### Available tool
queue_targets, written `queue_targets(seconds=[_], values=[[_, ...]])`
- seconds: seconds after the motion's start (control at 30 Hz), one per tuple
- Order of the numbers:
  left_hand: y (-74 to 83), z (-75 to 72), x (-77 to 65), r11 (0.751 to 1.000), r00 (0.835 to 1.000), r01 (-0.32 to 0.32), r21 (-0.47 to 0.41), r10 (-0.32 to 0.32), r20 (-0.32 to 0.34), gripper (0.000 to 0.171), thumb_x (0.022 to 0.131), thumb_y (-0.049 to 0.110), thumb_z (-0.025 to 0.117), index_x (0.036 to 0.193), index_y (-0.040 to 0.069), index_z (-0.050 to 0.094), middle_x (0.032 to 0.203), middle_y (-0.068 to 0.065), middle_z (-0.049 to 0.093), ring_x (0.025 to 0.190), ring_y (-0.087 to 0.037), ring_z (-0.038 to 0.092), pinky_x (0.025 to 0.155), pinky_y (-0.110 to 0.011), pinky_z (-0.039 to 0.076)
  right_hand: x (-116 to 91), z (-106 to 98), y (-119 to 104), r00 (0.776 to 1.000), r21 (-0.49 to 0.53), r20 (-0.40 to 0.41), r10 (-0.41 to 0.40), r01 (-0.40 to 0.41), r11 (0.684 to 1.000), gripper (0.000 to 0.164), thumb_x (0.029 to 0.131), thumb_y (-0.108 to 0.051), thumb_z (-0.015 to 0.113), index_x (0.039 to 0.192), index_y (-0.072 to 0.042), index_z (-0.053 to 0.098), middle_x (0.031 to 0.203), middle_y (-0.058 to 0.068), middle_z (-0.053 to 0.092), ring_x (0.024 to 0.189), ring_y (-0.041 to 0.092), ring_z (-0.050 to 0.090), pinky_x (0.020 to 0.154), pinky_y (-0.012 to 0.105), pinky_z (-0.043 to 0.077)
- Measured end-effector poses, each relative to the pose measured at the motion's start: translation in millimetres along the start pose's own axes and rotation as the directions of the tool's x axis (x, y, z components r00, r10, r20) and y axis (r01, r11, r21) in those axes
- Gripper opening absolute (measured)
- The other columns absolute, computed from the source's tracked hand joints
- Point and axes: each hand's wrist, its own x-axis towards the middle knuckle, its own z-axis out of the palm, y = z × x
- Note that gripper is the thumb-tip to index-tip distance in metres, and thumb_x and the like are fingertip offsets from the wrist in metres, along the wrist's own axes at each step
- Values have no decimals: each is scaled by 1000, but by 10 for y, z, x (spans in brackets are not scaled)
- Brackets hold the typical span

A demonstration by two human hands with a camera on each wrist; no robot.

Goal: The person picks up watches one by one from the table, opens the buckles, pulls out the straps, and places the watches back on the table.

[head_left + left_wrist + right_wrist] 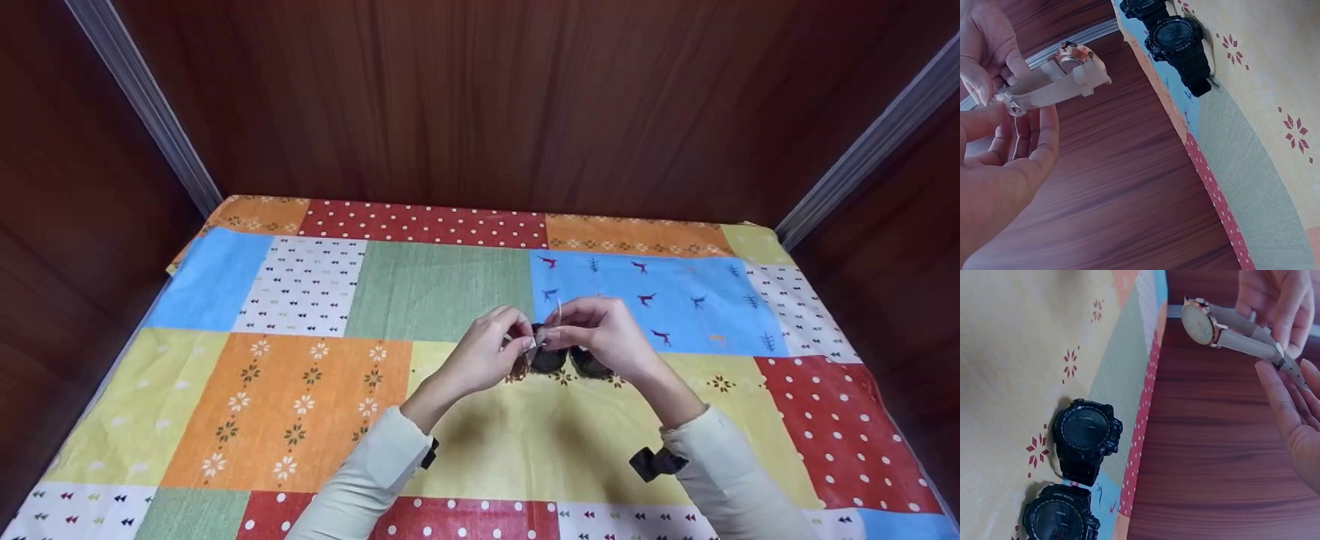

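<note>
Watch (1198, 324) is suspended above the desk (315, 420) by its pale strap (1246, 344): fingers of the left hand (484, 351) pinch near the buckle (1015, 107), those of the right hand (609, 336) pinch the holed end, presumably steadying both sides. Black watches (1085, 429) lie below.

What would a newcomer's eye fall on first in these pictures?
Probably the bright patchwork cloth across the lower head view. Then, right of centre there, the left hand and right hand hold a pale-strapped watch. Two black watches lie nearby on the cloth.
</note>
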Motion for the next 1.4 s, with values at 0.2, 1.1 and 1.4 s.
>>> queue_targets(seconds=[0.2,1.1,1.4], values=[[-33,-14,-20,997,999,40,-63,-39,18,10,86,9,62,92,3,57,90,-3,57,85,-15,57,72,-21,48,2,-17,-11,1000,-14,-12,-4,4,1000,17,80,0,67,90,12,63,82,19,66,73,24,66,68,39,52],[42,-25,19,997,998,59,41,-59,1,7,85,5,62,92,3,60,90,-5,62,86,-17,59,75,-29,48,40,33,108,989,-131,147,-23,42,991,27,75,7,69,96,11,52,84,17,63,78,19,63,67,29,52],[40,-38,23,996,996,89,-16,-89,8,10,87,7,60,96,4,60,87,-4,63,84,-17,60,74,-25,47,33,14,82,993,-203,115,25,-1,979,24,77,2,69,99,8,62,88,18,66,78,19,63,68,26,51]])
